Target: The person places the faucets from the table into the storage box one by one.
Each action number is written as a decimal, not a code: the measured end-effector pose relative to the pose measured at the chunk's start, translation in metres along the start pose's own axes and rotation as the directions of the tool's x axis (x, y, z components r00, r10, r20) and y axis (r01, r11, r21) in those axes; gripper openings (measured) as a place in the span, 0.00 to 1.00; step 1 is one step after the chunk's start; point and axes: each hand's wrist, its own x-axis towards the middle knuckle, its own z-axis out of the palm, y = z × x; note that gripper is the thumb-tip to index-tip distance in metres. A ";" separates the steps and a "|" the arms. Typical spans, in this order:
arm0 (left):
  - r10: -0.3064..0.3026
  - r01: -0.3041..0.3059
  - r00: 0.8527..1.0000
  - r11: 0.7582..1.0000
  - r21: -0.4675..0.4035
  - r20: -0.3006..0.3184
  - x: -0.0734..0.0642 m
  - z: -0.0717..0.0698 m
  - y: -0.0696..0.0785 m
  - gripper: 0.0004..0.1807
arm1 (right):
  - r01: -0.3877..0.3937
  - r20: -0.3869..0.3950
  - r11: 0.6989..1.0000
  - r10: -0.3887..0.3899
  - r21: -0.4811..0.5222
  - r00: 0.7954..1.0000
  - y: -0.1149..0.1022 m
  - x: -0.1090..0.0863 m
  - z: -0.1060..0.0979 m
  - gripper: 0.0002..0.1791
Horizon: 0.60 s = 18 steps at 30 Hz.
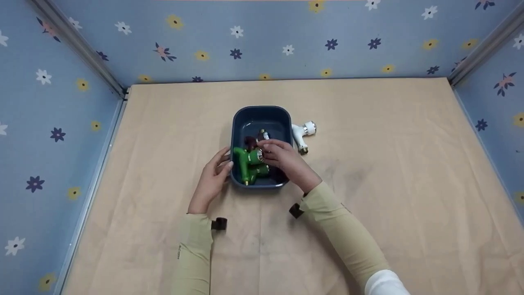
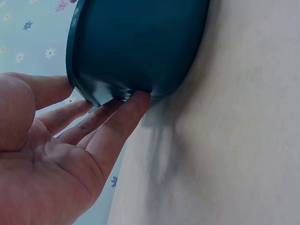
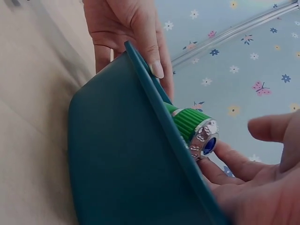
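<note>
In the head view, a dark blue plastic bin (image 1: 262,110) holds several taps. Two green taps (image 1: 244,164) lie at its near left, and a dark red tap (image 1: 250,142) sits behind them. My left hand (image 1: 213,174) touches the bin's left wall from outside; the left wrist view shows its fingers extended against the wall and the thumb at the rim. My right hand (image 1: 286,159) reaches over the bin's right side. In the right wrist view its fingers touch the silver end of a green tap (image 3: 192,124), with the thumb held apart.
A white tap (image 1: 302,133) lies on the tan table cover (image 1: 389,164), just right of the bin. Blue flowered panels (image 1: 266,41) stand at the back and both sides. Dark wrist cameras (image 1: 220,223) show beneath the wrists.
</note>
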 end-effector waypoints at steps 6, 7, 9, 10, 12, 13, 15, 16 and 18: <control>0.012 -0.012 1.000 1.000 -0.014 0.013 -0.003 0.000 0.004 0.28 | -0.023 0.019 0.998 0.021 0.059 1.000 -0.003 -0.004 -0.003 0.23; 0.015 -0.015 1.000 1.000 -0.024 0.014 -0.002 -0.001 0.000 0.28 | -0.022 0.024 0.998 0.021 0.064 0.999 -0.003 -0.004 -0.003 0.24; 0.023 -0.022 1.000 0.999 -0.028 0.011 0.001 -0.001 -0.007 0.28 | -0.023 0.033 0.997 0.021 0.080 0.999 -0.004 -0.005 -0.005 0.24; 0.026 -0.025 1.000 0.999 -0.029 0.009 0.003 -0.001 -0.011 0.28 | -0.024 0.036 0.996 0.021 0.085 0.999 -0.004 -0.005 -0.006 0.24; 0.031 -0.031 1.000 0.999 -0.026 0.001 0.006 -0.002 -0.019 0.28 | -0.023 0.041 0.996 0.020 0.087 0.999 -0.005 -0.006 -0.007 0.25; 0.034 -0.034 0.999 0.999 -0.019 -0.002 0.007 -0.002 -0.020 0.28 | -0.022 0.039 0.995 0.019 0.093 0.999 -0.005 -0.006 -0.008 0.24; 0.044 -0.044 0.999 0.999 -0.010 -0.008 0.007 -0.001 -0.022 0.28 | -0.020 0.040 0.995 0.016 0.099 0.999 -0.006 -0.008 -0.010 0.24; 0.048 -0.048 0.999 0.999 -0.008 -0.011 0.007 -0.001 -0.023 0.28 | -0.018 0.040 0.995 0.014 0.100 0.999 -0.006 -0.008 -0.010 0.24; 0.060 -0.060 0.998 0.998 -0.005 -0.015 0.007 -0.001 -0.023 0.28 | -0.014 0.042 0.994 0.009 0.109 0.999 -0.007 -0.009 -0.012 0.24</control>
